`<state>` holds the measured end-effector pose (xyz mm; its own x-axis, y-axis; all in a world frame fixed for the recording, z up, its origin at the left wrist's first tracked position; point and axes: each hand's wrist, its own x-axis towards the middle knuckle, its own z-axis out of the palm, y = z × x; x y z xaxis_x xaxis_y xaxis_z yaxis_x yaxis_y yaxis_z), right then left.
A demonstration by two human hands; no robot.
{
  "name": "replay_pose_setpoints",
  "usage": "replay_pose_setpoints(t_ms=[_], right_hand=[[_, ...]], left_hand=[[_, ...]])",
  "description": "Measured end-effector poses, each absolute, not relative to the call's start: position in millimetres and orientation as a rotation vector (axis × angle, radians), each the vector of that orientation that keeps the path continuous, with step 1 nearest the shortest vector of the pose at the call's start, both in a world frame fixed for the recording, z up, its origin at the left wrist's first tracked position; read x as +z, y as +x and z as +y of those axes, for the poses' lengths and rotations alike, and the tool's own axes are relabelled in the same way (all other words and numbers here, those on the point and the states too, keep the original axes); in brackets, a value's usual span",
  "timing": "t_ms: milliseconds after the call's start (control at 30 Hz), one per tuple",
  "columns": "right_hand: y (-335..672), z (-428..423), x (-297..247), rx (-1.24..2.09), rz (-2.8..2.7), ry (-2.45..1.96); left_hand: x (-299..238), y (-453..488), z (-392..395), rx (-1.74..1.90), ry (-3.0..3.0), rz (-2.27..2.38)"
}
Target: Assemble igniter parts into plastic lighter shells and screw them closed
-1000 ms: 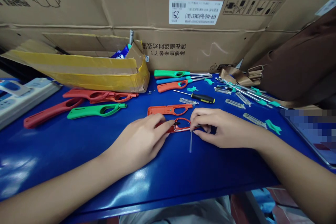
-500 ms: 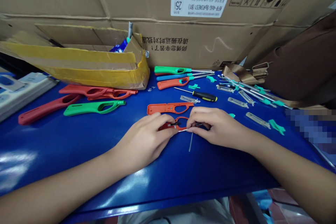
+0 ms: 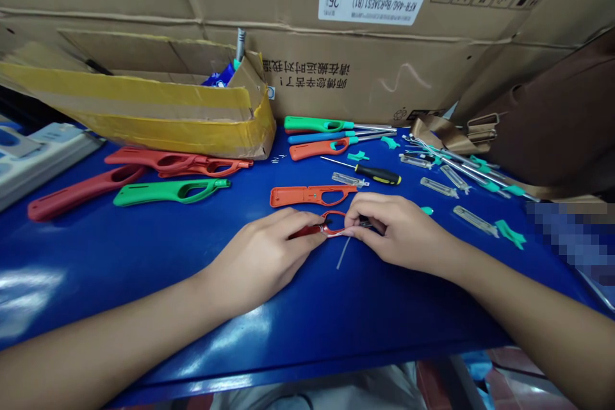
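Observation:
Low over the blue table, my left hand (image 3: 269, 256) is closed around the handle end of an orange-red lighter casing half (image 3: 333, 215) with a ring-shaped trigger opening. My right hand (image 3: 384, 224) pinches the narrow front end of the same casing, its fingertips at a thin white wire along the lower edge. Small dark and metallic parts show inside the casing, partly hidden by my fingers. A thin clear tube (image 3: 343, 253) hangs down beside my right fingertips. Just behind my hands lies the matching orange casing half (image 3: 310, 195), its hollow side up.
Behind lie a black-and-yellow screwdriver (image 3: 378, 175), clear fuel tanks (image 3: 475, 220), teal triggers (image 3: 510, 234) and metal rods (image 3: 480, 173). Assembled lighters (image 3: 317, 148) rest further back. Red casings (image 3: 86, 193) and a green casing (image 3: 170, 193) lie left, before a yellow-taped carton (image 3: 192, 131).
The clear tube's free end has swung slightly left. Both hands keep their grip on the casing, with small shifts of the right fingertips. The view has tilted a little.

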<state>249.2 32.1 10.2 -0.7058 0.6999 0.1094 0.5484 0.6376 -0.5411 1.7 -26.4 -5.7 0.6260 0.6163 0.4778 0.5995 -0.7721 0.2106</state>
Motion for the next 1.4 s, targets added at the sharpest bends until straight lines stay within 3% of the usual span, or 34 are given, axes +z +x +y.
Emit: replay_pose_setpoints(t_ms=[700,1400], right_hand=[[250.8,29.4,12.8,0.472,-2.757,-0.827],[247.8,30.5,8.7,0.731,-2.515,-0.982]], left_hand=[[-5.4,2.7,-24.4,0.878,2.729,1.066],[-5.2,4.0,-26.0,0.853,2.699,1.057]])
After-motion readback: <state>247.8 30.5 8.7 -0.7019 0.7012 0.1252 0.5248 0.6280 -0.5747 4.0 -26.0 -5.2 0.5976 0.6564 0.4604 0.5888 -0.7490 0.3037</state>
